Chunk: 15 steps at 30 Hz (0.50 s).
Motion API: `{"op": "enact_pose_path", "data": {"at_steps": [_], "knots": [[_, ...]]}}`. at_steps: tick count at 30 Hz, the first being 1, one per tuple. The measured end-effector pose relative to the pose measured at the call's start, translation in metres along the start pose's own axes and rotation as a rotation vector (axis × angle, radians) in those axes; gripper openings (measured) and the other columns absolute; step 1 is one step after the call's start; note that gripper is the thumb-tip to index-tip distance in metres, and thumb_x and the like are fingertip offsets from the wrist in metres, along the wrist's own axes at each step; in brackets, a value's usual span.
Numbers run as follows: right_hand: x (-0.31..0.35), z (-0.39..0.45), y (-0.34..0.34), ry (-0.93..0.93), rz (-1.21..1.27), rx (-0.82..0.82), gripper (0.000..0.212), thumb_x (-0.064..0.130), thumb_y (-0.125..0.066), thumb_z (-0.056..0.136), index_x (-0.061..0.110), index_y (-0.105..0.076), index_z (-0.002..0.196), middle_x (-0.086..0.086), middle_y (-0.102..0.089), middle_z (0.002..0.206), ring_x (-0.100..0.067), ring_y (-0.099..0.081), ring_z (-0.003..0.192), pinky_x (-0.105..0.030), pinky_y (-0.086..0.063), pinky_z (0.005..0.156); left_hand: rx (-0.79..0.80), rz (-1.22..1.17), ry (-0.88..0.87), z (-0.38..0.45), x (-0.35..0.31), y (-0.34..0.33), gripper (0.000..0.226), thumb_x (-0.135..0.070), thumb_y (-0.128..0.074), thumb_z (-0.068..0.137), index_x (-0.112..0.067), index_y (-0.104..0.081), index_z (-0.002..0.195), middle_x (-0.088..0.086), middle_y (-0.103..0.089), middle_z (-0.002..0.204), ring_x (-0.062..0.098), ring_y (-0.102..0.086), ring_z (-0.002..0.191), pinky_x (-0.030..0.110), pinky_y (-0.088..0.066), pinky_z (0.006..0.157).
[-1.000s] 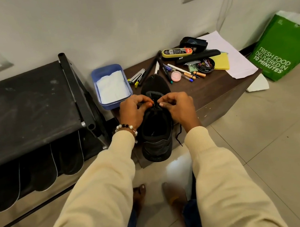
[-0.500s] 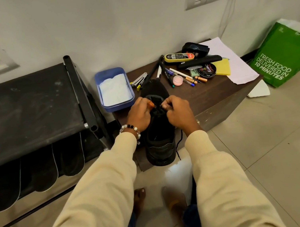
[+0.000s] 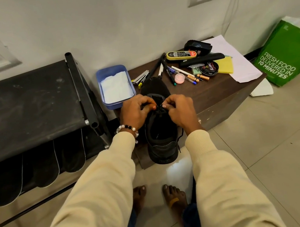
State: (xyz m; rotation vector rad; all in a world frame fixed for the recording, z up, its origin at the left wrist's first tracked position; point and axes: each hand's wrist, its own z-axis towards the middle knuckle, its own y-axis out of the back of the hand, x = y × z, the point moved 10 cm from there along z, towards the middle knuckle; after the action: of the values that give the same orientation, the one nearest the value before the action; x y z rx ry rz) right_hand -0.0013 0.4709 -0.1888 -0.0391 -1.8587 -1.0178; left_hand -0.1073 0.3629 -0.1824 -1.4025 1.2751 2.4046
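Head view: I am looking down on both hands meeting at the shoe's tongue.
Shoe: the black low-top fabric sneaker (image 3: 162,142) is lying on the dark wooden low cabinet (image 3: 219,94), with its toe at 12 o'clock.
Left grip: the left hand (image 3: 135,111) is pinching the thin black lace (image 3: 159,110) from 9 o'clock.
Right grip: the right hand (image 3: 180,109) is pinching it from 3 o'clock.
Technique: I am judging that an even outward pull, low over the tongue, is wanted.

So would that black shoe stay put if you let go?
Probably: the shoe lies flat on its sole, though its heel seems to overhang the table edge. The lace pinched by the left hand and right hand looks limp, floppy.
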Motion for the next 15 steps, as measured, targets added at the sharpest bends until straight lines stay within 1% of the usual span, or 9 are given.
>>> {"op": "enact_pose_path", "data": {"at_steps": [1,2,3,5,6,8,11,13,15], "knots": [[0.0,0.0,-0.003,0.001,-0.022,0.002,0.009,0.012,-0.056,0.093,0.019,-0.061,0.091,0.002,-0.06,0.094,-0.003,-0.051,0.079,-0.016,-0.04,0.072,-0.006,0.028,-0.033,-0.001,-0.004,-0.001,0.009,-0.009,-0.071,0.082,-0.015,-0.074,0.088,0.001,-0.07,0.088,0.016,-0.063,0.083,0.037,-0.054,0.081],[0.001,0.001,-0.005,0.006,-0.042,-0.002,0.009,0.011,-0.055,0.093,0.018,-0.059,0.09,-0.001,-0.06,0.096,-0.006,-0.053,0.082,-0.02,-0.045,0.076,-0.005,0.058,-0.068,-0.001,-0.008,-0.002,0.009,-0.007,-0.068,0.083,-0.014,-0.072,0.087,0.001,-0.068,0.088,0.016,-0.061,0.081,0.038,-0.054,0.078],[0.001,0.0,-0.006,0.008,-0.063,-0.008,0.01,0.01,-0.054,0.092,0.018,-0.058,0.09,-0.003,-0.06,0.096,-0.011,-0.055,0.087,-0.029,-0.048,0.083,-0.002,0.091,-0.103,-0.002,-0.012,-0.004,0.01,-0.004,-0.065,0.084,-0.013,-0.07,0.087,0.002,-0.066,0.087,0.018,-0.06,0.08,0.04,-0.053,0.075],[0.002,-0.001,-0.007,-0.006,-0.113,-0.008,0.011,0.008,-0.052,0.09,0.017,-0.056,0.094,-0.002,-0.058,0.096,-0.019,-0.056,0.094,-0.044,-0.046,0.093,0.005,0.154,-0.149,-0.002,-0.017,-0.008,0.012,-0.001,-0.058,0.086,-0.011,-0.065,0.088,0.004,-0.061,0.088,0.02,-0.057,0.079,0.043,-0.052,0.069],[0.003,-0.001,-0.007,-0.012,-0.146,-0.002,0.013,0.007,-0.051,0.089,0.015,-0.056,0.098,-0.002,-0.057,0.097,-0.021,-0.055,0.097,-0.046,-0.044,0.095,0.005,0.182,-0.156,-0.002,-0.018,-0.009,0.012,-0.001,-0.056,0.087,-0.011,-0.063,0.089,0.004,-0.06,0.089,0.02,-0.056,0.078,0.043,-0.051,0.066],[0.007,-0.004,-0.008,0.0,-0.206,0.003,0.016,0.006,-0.05,0.089,0.013,-0.052,0.103,-0.002,-0.052,0.095,-0.021,-0.052,0.097,-0.046,-0.042,0.097,-0.008,0.214,-0.145,-0.001,-0.016,-0.01,0.013,-0.001,-0.052,0.089,-0.011,-0.06,0.089,0.004,-0.058,0.089,0.02,-0.054,0.077,0.043,-0.05,0.063],[0.017,-0.009,-0.005,0.055,-0.184,-0.047,0.016,0.003,-0.048,0.088,0.01,-0.05,0.102,-0.001,-0.05,0.09,-0.022,-0.053,0.092,-0.045,-0.044,0.094,-0.029,0.212,-0.097,0.0,-0.011,-0.01,0.015,0.001,-0.049,0.089,-0.01,-0.058,0.088,0.004,-0.057,0.089,0.02,-0.053,0.077,0.044,-0.048,0.063],[0.013,-0.009,-0.004,0.034,-0.145,-0.071,0.016,0.003,-0.048,0.089,0.009,-0.051,0.103,-0.002,-0.051,0.091,-0.021,-0.053,0.089,-0.042,-0.046,0.09,-0.021,0.198,-0.069,0.0,-0.008,-0.011,0.015,0.002,-0.049,0.089,-0.01,-0.058,0.088,0.004,-0.057,0.09,0.02,-0.053,0.079,0.045,-0.049,0.065],[0.005,-0.006,-0.001,-0.006,-0.054,-0.083,0.012,0.005,-0.05,0.09,0.013,-0.055,0.098,-0.003,-0.057,0.094,-0.018,-0.055,0.09,-0.04,-0.049,0.088,0.002,0.144,-0.049,0.0,-0.004,-0.011,0.012,0.0,-0.052,0.09,-0.01,-0.059,0.088,0.004,-0.06,0.09,0.021,-0.056,0.081,0.045,-0.05,0.071]]}}
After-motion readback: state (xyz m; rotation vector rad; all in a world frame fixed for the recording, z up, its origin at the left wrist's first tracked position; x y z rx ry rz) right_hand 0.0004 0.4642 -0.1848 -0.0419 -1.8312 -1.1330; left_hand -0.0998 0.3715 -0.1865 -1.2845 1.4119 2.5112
